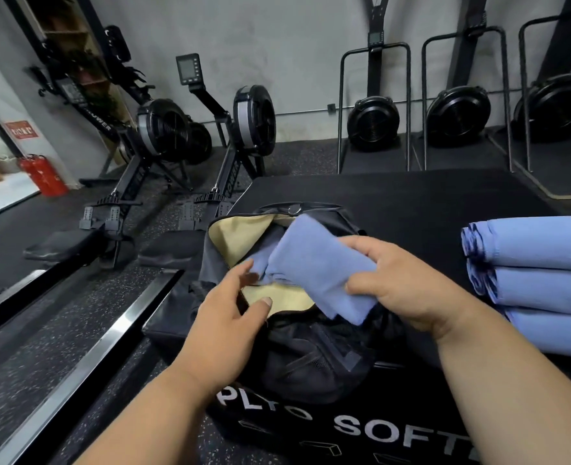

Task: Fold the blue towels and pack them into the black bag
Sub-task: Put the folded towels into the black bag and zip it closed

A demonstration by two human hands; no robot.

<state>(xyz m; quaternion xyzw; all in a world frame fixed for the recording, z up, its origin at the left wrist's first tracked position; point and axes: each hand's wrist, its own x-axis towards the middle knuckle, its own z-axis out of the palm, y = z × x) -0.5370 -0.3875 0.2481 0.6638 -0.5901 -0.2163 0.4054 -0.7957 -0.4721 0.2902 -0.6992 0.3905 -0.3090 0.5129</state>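
Bare forearms reach in from six o'clock over a black padded plyo box (411, 196) with white lettering. At centre the right hand (408, 283) grips a folded blue cloth towel (314, 266), held over the open mouth of the black fabric bag (311, 357) (tan lining showing). Toward nine o'clock the left hand (233, 310) hovers with loose fingers at the bag's rim, holding nothing. A stack of folded blue towels (542, 273) lies at three o'clock on the box.
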